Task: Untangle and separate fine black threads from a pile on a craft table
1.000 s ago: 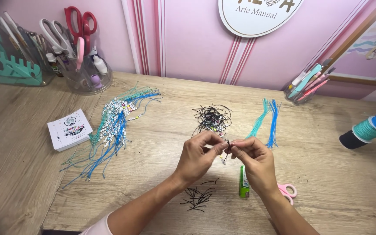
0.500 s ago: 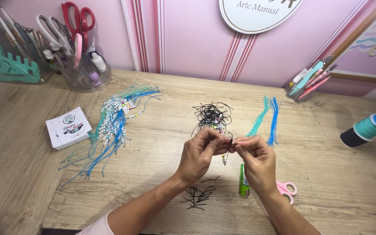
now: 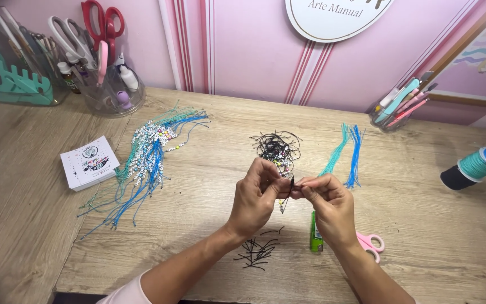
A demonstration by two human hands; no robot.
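My left hand (image 3: 257, 197) and my right hand (image 3: 328, 204) meet above the middle of the wooden table (image 3: 423, 247), fingertips pinched together on a thin black cord bracelet (image 3: 289, 190) whose end hangs down between them. Just behind the hands lies a tangled pile of black cord bracelets (image 3: 277, 148) with small beads. Cut black cord scraps (image 3: 256, 251) lie in front of my left wrist. A green lighter (image 3: 315, 238) and pink scissors (image 3: 371, 245) rest by my right wrist, the scissors partly hidden by it.
A bunch of blue and teal beaded bracelets (image 3: 147, 155) lies at left, beside a stack of white cards (image 3: 89, 162). Teal and blue cord strands (image 3: 347, 149) lie right of centre. Clear jars with scissors (image 3: 105, 84) and pens (image 3: 396, 107) stand by the wall; thread spools (image 3: 479, 163) at right.
Both hands stay together on the black cord with only small finger movements. The view has shifted slightly; nothing on the table moved.
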